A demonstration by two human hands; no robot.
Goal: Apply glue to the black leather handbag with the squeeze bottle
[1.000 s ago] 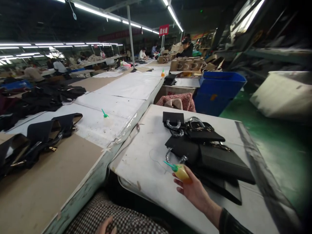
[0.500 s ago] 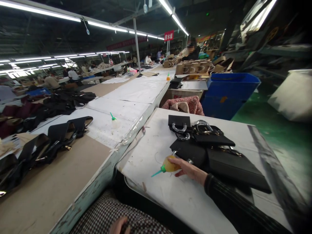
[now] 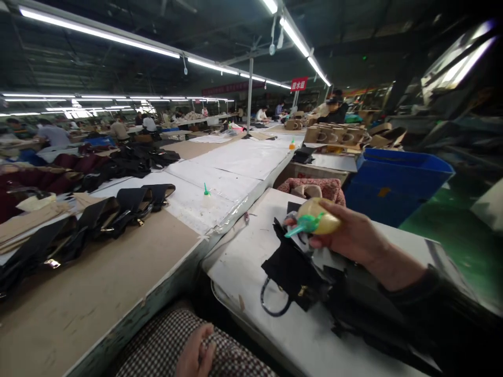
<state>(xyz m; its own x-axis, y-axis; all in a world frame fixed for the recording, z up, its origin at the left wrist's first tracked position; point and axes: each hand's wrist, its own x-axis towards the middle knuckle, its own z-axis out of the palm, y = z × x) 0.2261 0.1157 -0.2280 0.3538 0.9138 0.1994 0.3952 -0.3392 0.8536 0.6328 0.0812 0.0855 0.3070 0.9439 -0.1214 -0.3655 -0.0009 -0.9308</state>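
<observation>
Plenty of bare white table (image 3: 251, 267) left of the black bags (image 3: 293, 269). Right hand (image 3: 348, 235) clamped round glue bottle (image 3: 316, 222), nozzle aiming left, lying near-horizontal.

Right hand (image 3: 353, 238) covers the rear half of the yellow squeeze bottle (image 3: 320, 222); only its green nozzle end shows. Beneath this hand, the black bag pieces (image 3: 293, 272) smear into the dark sleeve (outlines cannot be told apart). Left hand (image 3: 196, 353), on the checked lap, is cut by the lower edge. Far beyond both hands, seated workers (image 3: 261, 113) are too small to make out.
</observation>
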